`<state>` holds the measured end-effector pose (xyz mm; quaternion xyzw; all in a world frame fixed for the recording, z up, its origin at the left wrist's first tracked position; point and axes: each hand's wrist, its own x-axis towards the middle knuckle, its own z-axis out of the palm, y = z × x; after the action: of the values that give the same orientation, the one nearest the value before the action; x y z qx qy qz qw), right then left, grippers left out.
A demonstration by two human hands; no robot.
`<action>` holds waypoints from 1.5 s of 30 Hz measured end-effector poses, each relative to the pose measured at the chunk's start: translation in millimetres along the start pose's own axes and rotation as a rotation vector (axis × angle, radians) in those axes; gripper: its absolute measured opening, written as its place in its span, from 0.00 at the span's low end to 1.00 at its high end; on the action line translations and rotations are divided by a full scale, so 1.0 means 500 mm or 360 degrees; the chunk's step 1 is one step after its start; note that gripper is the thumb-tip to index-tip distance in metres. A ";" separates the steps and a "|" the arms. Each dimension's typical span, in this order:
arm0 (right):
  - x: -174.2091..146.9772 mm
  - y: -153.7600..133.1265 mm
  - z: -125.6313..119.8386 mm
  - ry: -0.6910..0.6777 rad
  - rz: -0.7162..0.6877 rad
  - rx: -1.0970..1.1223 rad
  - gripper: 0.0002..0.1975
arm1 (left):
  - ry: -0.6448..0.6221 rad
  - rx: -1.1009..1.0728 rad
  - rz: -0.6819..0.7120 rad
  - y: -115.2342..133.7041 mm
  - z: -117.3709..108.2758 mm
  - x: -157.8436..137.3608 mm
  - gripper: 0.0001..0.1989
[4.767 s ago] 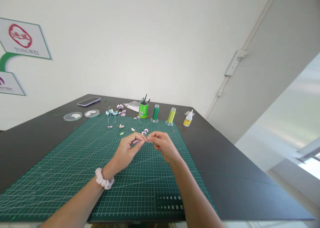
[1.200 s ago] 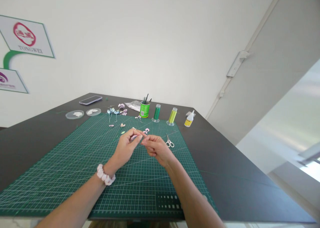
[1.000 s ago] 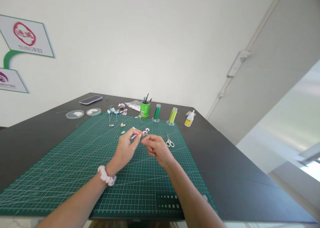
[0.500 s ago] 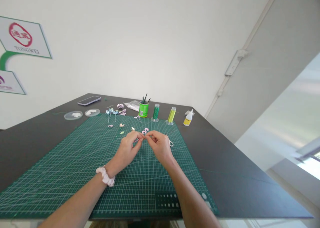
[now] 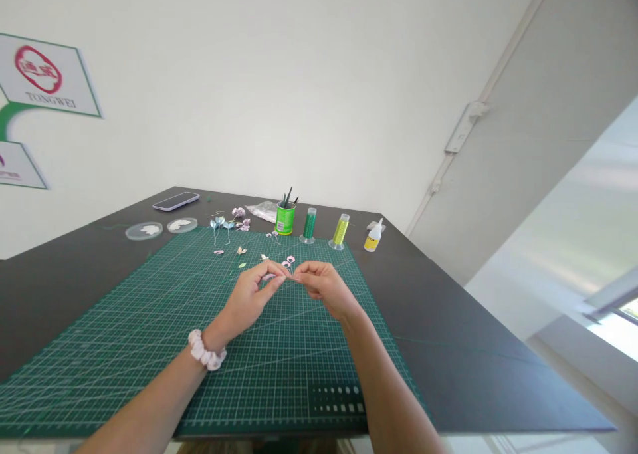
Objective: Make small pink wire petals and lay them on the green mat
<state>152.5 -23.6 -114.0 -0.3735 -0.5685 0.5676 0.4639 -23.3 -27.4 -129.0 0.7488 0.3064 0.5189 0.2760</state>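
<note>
From the head view, I see a small lilac piece (image 5: 269, 277) and a thin pale strand (image 5: 296, 279) worked above the green mat (image 5: 239, 374), well in from the near edge of the dark surface (image 5: 463, 361). The left hand (image 5: 252, 294) has thumb and forefinger brought narrow, pinched around the piece; the right hand (image 5: 326, 288) has its fingers drawn together on the strand, its tips just beside the other's. As for how far it has come, I'd say partway: blue flowers (image 5: 228, 225) with stems already lie by the mat's far edge, while an orange-tipped piece (image 5: 242, 250) and a green leaf (image 5: 242, 265) lie loose, apparently left to do. Whether the held piece is fastened to the strand I can't tell. Its long axis seems to run left to right, about parallel with the surface's near edge, one end pointing to the surface's left edge and the strand leading toward its right. Lilac blossoms (image 5: 290, 259) show just past the fingertips; a green spool (image 5: 310, 225) stands beyond, toward the surface's far edge.
</note>
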 end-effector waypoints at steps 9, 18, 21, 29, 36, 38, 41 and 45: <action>0.006 0.030 0.038 -0.0079 0.0158 0.0306 0.17 | 0.0118 -0.0085 -0.0090 -0.007 0.004 -0.002 0.09; 0.009 0.040 0.057 0.0097 0.0034 0.0042 0.14 | 0.0308 0.0219 -0.0067 -0.015 0.007 -0.004 0.07; 0.008 0.045 0.062 0.0223 -0.0136 -0.0176 0.11 | 0.0332 0.0332 -0.0011 -0.020 0.007 -0.005 0.06; -0.007 0.043 0.067 0.0426 -0.0550 -0.0655 0.06 | 0.0262 0.0469 0.0164 -0.033 0.005 -0.008 0.06; -0.002 0.025 0.037 0.0475 -0.0556 -0.0659 0.06 | 0.0064 0.0391 0.0278 -0.020 0.008 -0.008 0.07; 0.002 0.022 0.026 0.0419 -0.0477 -0.0588 0.06 | 0.0025 0.0355 0.0284 -0.017 0.008 -0.008 0.07; 0.004 0.015 0.014 0.0281 -0.0341 -0.0432 0.06 | -0.0005 0.0306 0.0265 -0.014 0.007 -0.007 0.06; 0.000 0.002 0.007 0.0164 -0.0164 -0.0190 0.08 | -0.0013 0.0236 0.0233 -0.006 0.004 -0.003 0.06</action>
<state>149.1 -24.7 -115.0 -0.3994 -0.5951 0.4880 0.4981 -22.3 -26.7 -132.9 0.7897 0.2873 0.5105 0.1825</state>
